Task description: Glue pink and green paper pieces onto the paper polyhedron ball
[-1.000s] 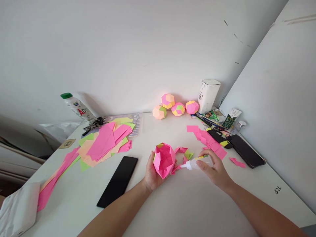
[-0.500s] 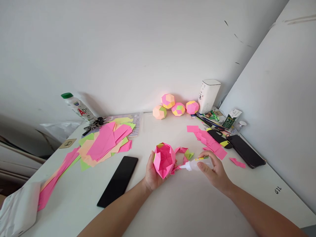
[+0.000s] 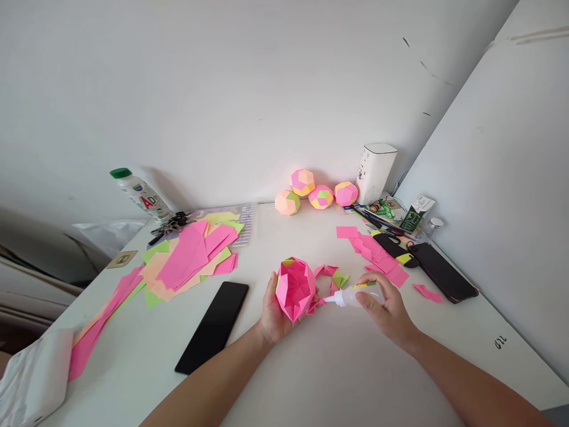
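The person's left hand [image 3: 272, 315] is curled around the underside of a half-built pink paper ball [image 3: 295, 288], fingers and thumb cupping it so that its open hollow faces up and toward the camera. A few yellow and green facets show on its far rim. The piece is held just above the white table [image 3: 329, 367], near the middle and somewhat toward the near edge. The right hand [image 3: 387, 309] grips a small clear glue bottle [image 3: 355, 294] lying almost level, its white nozzle pointing left and reaching the loose pink flaps at the ball's right side; whether the tip touches the paper cannot be told. Just behind the bottle lie a few folded pink and green units [image 3: 334, 276]. Left of the left forearm a black phone [image 3: 212, 333] lies flat, screen dark. Further toward the left edge sits a spread pile of pink, green and peach sheets [image 3: 191, 255], with long pink strips [image 3: 100, 323] trailing toward the near left corner. At the far edge, against the wall, 4 finished paper balls [image 3: 320, 197] stand in a cluster beside a white box [image 3: 376, 171]. Pink squares [image 3: 376, 252] are scattered toward the right edge, next to a second dark phone [image 3: 442, 273]. A green-capped bottle [image 3: 140, 193] leans at the far left corner, with a bunch of keys [image 3: 171, 223] just beside it.
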Demonstrator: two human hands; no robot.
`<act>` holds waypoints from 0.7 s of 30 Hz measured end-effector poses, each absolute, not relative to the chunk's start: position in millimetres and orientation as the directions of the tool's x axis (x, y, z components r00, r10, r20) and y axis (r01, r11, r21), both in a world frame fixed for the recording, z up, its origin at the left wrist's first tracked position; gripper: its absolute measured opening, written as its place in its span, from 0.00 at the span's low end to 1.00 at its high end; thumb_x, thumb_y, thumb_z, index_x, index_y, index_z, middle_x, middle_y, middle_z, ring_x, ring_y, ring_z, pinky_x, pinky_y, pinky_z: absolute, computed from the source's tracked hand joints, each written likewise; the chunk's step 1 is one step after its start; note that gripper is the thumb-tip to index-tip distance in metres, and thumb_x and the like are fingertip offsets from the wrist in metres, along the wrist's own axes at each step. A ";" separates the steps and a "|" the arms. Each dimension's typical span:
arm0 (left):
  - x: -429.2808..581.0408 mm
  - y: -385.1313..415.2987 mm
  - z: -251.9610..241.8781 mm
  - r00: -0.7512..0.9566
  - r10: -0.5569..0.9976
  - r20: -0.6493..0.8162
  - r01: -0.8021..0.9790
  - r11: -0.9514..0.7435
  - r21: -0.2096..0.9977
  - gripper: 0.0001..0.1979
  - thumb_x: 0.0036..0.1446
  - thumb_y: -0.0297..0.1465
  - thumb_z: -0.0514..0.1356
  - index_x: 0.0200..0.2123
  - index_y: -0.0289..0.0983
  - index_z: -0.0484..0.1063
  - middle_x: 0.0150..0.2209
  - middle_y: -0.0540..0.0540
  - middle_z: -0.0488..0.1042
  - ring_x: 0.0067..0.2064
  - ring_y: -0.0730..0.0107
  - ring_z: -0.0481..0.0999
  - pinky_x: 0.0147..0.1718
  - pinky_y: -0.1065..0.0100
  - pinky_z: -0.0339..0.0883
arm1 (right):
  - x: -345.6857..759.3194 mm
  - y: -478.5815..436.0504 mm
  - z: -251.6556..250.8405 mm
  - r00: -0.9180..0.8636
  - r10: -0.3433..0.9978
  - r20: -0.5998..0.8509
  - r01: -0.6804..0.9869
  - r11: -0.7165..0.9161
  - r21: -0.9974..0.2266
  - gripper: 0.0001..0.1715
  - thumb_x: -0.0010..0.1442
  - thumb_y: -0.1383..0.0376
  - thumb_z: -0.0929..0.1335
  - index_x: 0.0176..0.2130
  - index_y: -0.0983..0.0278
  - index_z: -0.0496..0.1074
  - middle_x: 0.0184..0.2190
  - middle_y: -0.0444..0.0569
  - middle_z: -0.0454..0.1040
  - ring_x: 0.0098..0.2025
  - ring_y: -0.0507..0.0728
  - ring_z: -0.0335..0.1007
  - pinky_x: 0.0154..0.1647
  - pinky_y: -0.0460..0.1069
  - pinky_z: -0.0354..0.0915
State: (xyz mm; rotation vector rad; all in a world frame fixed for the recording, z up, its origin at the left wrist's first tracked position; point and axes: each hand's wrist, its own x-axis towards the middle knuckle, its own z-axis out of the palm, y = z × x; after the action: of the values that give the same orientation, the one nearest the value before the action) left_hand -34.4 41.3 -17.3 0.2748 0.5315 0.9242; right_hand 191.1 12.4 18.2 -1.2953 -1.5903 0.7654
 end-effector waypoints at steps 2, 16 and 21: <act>-34.2 41.5 -17.5 0.488 0.812 -0.320 -0.683 0.583 0.440 0.38 0.52 0.59 0.47 0.41 0.29 0.73 0.35 0.36 0.77 0.34 0.60 0.76 0.37 0.63 0.69 | 191.4 12.4 17.4 -0.024 0.963 0.267 0.397 0.255 -0.882 0.14 0.57 0.52 0.66 0.35 0.60 0.66 0.28 0.46 0.67 0.28 0.55 0.63 0.21 0.46 0.58; -34.7 41.1 -18.8 0.492 0.812 -0.315 -0.686 0.584 0.435 0.37 0.51 0.58 0.49 0.41 0.29 0.73 0.36 0.35 0.76 0.34 0.57 0.76 0.34 0.62 0.67 | 191.3 12.7 19.6 0.002 0.966 0.260 0.406 0.237 -0.883 0.15 0.57 0.51 0.66 0.35 0.60 0.67 0.29 0.46 0.70 0.24 0.53 0.62 0.20 0.47 0.59; -35.3 41.6 -20.5 0.504 0.810 -0.299 -0.688 0.586 0.429 0.36 0.52 0.58 0.49 0.42 0.30 0.72 0.36 0.35 0.76 0.35 0.57 0.76 0.34 0.62 0.67 | 191.9 11.2 17.5 -0.009 0.964 0.266 0.409 0.246 -0.879 0.15 0.58 0.51 0.66 0.35 0.60 0.67 0.29 0.47 0.69 0.28 0.55 0.65 0.21 0.47 0.59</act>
State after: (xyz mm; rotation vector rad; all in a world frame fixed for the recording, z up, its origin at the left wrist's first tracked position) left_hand -35.3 41.6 -20.5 0.2688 0.5027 0.9170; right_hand 191.9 11.2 17.5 -1.3156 -1.5833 0.7454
